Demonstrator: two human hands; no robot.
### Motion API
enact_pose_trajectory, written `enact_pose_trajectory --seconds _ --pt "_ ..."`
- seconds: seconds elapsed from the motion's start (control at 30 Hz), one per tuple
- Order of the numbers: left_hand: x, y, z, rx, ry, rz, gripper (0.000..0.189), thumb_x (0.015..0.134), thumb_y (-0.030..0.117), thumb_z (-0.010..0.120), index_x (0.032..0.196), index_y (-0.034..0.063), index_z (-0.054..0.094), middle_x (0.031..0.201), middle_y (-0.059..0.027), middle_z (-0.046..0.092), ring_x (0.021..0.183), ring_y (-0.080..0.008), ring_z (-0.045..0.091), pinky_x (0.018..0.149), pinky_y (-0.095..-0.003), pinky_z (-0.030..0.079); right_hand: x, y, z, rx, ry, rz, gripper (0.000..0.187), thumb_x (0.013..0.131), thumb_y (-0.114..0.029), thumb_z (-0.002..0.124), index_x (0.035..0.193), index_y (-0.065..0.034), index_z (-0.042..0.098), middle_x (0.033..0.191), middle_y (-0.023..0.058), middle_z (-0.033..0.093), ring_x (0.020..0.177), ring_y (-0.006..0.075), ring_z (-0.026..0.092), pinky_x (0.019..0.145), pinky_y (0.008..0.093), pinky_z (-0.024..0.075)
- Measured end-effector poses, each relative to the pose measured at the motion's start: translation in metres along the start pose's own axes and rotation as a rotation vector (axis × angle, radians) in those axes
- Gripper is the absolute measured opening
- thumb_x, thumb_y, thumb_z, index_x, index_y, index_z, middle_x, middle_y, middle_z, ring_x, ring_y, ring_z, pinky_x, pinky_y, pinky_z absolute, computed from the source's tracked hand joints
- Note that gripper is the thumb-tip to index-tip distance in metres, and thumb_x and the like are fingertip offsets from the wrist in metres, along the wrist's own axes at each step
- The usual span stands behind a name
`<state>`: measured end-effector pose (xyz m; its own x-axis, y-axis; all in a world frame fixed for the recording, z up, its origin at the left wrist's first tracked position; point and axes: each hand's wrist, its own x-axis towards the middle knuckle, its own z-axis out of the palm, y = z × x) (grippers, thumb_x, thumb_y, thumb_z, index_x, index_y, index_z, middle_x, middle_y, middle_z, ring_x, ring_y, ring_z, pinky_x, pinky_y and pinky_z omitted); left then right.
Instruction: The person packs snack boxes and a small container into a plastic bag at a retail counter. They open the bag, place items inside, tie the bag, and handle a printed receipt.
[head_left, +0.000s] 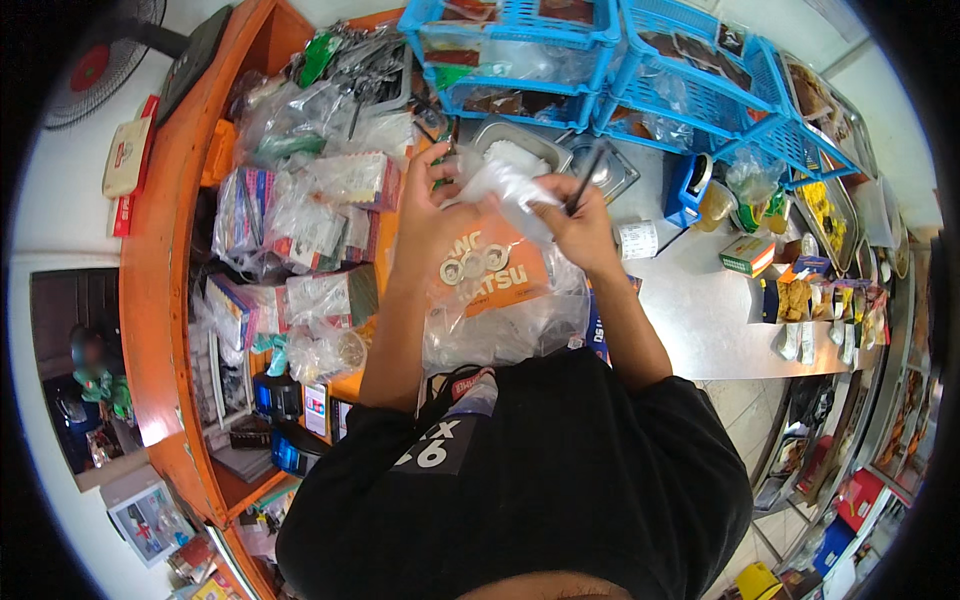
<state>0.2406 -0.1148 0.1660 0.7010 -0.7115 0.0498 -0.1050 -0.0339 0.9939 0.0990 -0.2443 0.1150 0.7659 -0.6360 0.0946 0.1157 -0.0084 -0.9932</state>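
My right hand (581, 221) grips a white, translucent plastic bag (510, 187), blurred by movement, together with a thin dark stick-like thing (589, 176). Beside the bag's left end is my left hand (431, 202), its fingers spread and curved; whether they touch the plastic is unclear. Below both hands, close to my body, a clear plastic bag (502, 330) lies around an orange printed box (495, 277). Just beyond the hands stands a steel tray (555, 150) with white contents, with a steel lidded container (611, 172) to its right.
Blue plastic baskets (517, 75) are stacked at the back. Bagged printed boxes (307, 225) crowd the left side. On the steel counter (690, 300) are a blue tape dispenser (686, 191), a printed paper slip (637, 238) and a small green-and-white box (748, 255). A person (101, 382) shows through an opening far left.
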Motion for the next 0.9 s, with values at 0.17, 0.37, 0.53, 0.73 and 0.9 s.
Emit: enact_pose_trajectory --seconds 0.17,0.37,0.53,0.73,0.9 --pt "-0.12 -0.025 -0.026 1.126 -0.167 -0.035 0.074 0.075 0.024 0.082 0.138 0.0061 0.047 0.118 -0.0217 0.06 0.111 -0.0369 0.059 0.09 -0.049 0.05 -0.062 -0.043 -0.012 0.815 0.038 -0.054 0.022 0.092 -0.02 0.057 0.105 -0.0026 0.065 0.1 0.0087 0.067 0.088 0.0215 0.067 0.076 0.0341 0.0547" --pt "-0.133 -0.017 -0.108 0.759 -0.046 -0.309 0.029 0.074 0.004 0.07 0.102 0.0036 0.062 0.083 -0.0141 0.065 0.08 -0.0345 0.067 0.071 -0.043 0.051 -0.038 -0.034 0.063 -0.157 -0.963 -0.163 0.032 0.078 -0.023 0.065 0.103 -0.004 0.072 0.097 0.0173 0.071 0.093 0.033 0.068 0.08 0.044 0.0518" --pt "-0.121 0.042 -0.115 0.764 -0.007 -0.114 0.033 0.072 -0.004 0.065 0.102 0.0026 0.055 0.092 -0.0169 0.064 0.089 -0.0341 0.065 0.075 -0.0403 0.05 0.015 0.042 0.117 -1.153 -0.601 -0.097 0.027 0.077 -0.019 0.066 0.097 -0.0011 0.07 0.1 0.0256 0.067 0.093 0.0348 0.068 0.08 0.0469 0.053" --pt "-0.117 0.034 -0.119 0.963 -0.038 -0.216 0.052 0.073 -0.007 0.062 0.12 0.0071 0.045 0.092 -0.0112 0.063 0.087 -0.0222 0.062 0.076 -0.0329 0.048 0.065 0.082 0.114 -1.201 -0.169 -0.237 0.031 0.08 -0.03 0.072 0.092 -0.0014 0.068 0.098 0.023 0.068 0.089 0.0356 0.068 0.072 0.0473 0.0535" --pt "-0.111 0.032 -0.135 -0.117 0.134 -0.019 0.06 0.075 -0.014 0.052 0.13 0.0078 0.045 0.102 -0.0091 0.064 0.085 -0.0161 0.06 0.077 -0.0292 0.046 0.02 0.058 0.097 -0.756 -0.307 -0.611 0.042 0.08 -0.045 0.073 0.1 -0.0085 0.065 0.099 0.0158 0.067 0.078 0.0359 0.068 0.068 0.0473 0.0529"
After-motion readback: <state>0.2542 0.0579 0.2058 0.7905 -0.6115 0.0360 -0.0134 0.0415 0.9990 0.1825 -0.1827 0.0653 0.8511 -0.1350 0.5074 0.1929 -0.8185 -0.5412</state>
